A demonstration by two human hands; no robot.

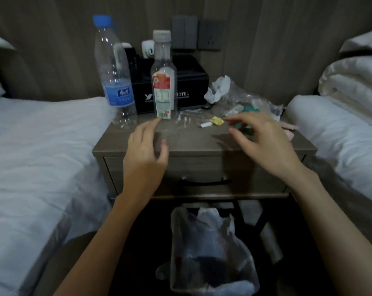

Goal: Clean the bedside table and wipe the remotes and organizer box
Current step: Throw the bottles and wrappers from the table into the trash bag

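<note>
Hovering over the bedside table (193, 142), both hands hold nothing. The left hand (145, 146) has loose, near-straight fingers; the right hand (259, 137) is spread w/ slack, slightly bent fingers.

Key relation: the litter lies far & right, so the right hand is nearer it. A yellow wrapper (217, 120) sits just off its fingertips, w/ a small white scrap (206, 124) just left of that. The short bottle (163, 82) stands upright just far of the left hand, fingertips right by its base; can't tell if they touch. A taller water bottle (114, 77) is upright further left.

The organizer box (191, 82) sits at the far edge behind both bottles, long axis left-right. Two remotes (147, 49) stand on end in its left part. Both hands must clear bottles & litter before reaching it, I'd judge.

Materials:
- Table: matte wood-grain top, looks dusty.
- Bottles: clear thin plastic, look empty, prob. light & tippy. One has a blue cap & label, the other a pale cap & red/green paper label.
- Box: black, hard-edged, white lettering.
- Far right: crumpled white tissue (218, 89), crinkly clear film (244, 97), a teal item (248, 110) part hidden by the right fingers.
- Bin bag (208, 253): thin translucent plastic, near, below the table.
</note>
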